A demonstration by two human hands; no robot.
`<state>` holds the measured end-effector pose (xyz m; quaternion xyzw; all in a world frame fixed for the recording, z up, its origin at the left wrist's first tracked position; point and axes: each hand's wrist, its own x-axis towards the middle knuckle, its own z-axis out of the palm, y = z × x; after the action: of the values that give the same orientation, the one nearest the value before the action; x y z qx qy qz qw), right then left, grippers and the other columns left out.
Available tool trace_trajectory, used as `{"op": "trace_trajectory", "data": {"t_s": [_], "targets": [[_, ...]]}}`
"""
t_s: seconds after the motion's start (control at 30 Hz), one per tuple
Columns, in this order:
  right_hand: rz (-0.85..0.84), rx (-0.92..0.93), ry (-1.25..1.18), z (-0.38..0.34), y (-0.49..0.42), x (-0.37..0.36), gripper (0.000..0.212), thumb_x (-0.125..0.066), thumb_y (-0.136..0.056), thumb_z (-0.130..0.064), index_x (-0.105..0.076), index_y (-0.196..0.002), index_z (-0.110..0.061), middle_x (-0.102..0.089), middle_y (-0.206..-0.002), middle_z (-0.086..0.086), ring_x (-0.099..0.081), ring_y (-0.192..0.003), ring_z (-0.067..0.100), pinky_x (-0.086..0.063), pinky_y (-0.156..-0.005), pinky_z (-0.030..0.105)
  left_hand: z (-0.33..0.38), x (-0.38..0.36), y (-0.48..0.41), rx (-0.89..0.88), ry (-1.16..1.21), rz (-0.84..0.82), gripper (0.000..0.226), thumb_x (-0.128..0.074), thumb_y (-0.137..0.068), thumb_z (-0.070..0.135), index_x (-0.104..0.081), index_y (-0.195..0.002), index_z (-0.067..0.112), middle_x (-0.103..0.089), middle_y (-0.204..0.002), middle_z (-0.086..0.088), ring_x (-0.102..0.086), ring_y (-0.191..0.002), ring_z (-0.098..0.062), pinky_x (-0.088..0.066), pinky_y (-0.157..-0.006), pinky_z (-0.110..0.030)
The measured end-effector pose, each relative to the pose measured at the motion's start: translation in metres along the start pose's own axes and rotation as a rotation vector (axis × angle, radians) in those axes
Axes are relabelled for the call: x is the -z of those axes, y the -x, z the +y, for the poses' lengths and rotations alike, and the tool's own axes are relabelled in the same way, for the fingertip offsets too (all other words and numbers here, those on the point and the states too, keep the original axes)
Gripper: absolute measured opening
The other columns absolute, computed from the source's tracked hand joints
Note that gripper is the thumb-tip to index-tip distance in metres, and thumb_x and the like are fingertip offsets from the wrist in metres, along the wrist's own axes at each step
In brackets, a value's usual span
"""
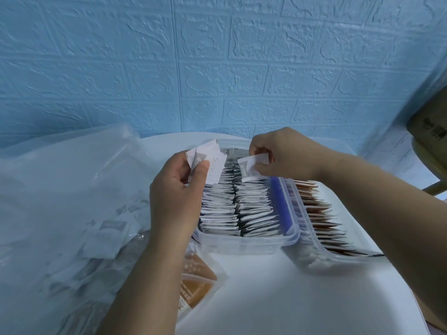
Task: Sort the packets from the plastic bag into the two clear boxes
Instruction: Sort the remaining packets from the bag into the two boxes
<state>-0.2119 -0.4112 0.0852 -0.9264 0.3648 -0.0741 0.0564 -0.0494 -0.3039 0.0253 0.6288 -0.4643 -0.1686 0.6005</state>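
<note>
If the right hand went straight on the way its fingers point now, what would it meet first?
The right hand, pinching one white packet, points leftward, so it would likely first meet the sugar packets held in the left hand. Depth is unclear: it may pass behind them.

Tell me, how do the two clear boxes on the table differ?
The middle box holds white-and-grey packets in two rows; the side box holds brown packets in one visible row. The middle box lies next to the plastic bag; the side box lies farther from it. Both are clear plastic, packets standing on edge.
</note>
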Motion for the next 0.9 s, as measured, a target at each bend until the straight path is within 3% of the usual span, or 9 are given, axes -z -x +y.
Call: {"op": "trace_trajectory", "data": {"t_s": [0.3, 0.43, 0.6, 0.8, 0.9], "targets": [[0.120, -0.001, -0.009, 0.003, -0.006, -0.005, 0.013, -0.059, -0.078, -0.010, -0.058, -0.091, -0.012, -0.055, -0.077, -0.003, -0.046, -0.068, 0.016, -0.032, -0.058, 0.007, 0.000, 0.001, 0.001, -0.002, 0.018, 0.003, 0.008, -0.058, -0.089, 0.028, -0.059, -0.084, 0.033, -0.060, -0.073, 0.028, -0.055, -0.073, 0.020, -0.038, -0.056, 0.002], [0.131, 0.006, -0.024, 0.003, -0.010, -0.010, 0.012, -0.060, -0.077, -0.009, -0.054, -0.086, -0.015, -0.051, -0.074, -0.003, -0.045, -0.068, 0.017, -0.030, -0.056, 0.020, 0.002, 0.001, 0.001, 0.006, 0.019, -0.003, 0.009, -0.057, -0.090, 0.028, -0.058, -0.085, 0.035, -0.059, -0.074, 0.029, -0.055, -0.073, 0.021, -0.037, -0.055, 0.002], [0.136, -0.009, -0.042, 0.006, -0.011, -0.013, 0.015, -0.063, -0.077, -0.013, -0.053, -0.088, -0.015, -0.053, -0.076, -0.003, -0.046, -0.069, 0.018, -0.031, -0.059, 0.024, 0.002, 0.000, 0.001, 0.004, 0.006, -0.008, 0.010, -0.057, -0.090, 0.028, -0.056, -0.084, 0.036, -0.055, -0.073, 0.032, -0.051, -0.070, 0.026, -0.036, -0.055, 0.004], [0.128, -0.043, -0.108, 0.006, -0.013, -0.011, 0.015, -0.064, -0.077, -0.011, -0.051, -0.084, -0.015, -0.045, -0.070, -0.009, -0.043, -0.071, 0.016, -0.032, -0.060, 0.009, 0.001, 0.000, 0.001, 0.019, -0.008, -0.007, 0.016, -0.056, -0.090, 0.031, -0.054, -0.076, 0.040, -0.056, -0.066, 0.036, -0.052, -0.071, 0.024, -0.037, -0.054, 0.003], [0.103, -0.099, -0.135, 0.007, -0.014, -0.010, 0.013, -0.064, -0.076, -0.011, -0.052, -0.082, -0.013, -0.047, -0.070, -0.008, -0.044, -0.069, 0.015, -0.032, -0.057, 0.009, 0.000, 0.000, 0.001, 0.023, -0.002, -0.010, 0.014, -0.056, -0.090, 0.032, -0.055, -0.078, 0.040, -0.057, -0.070, 0.034, -0.053, -0.072, 0.023, -0.038, -0.055, 0.002]]}}
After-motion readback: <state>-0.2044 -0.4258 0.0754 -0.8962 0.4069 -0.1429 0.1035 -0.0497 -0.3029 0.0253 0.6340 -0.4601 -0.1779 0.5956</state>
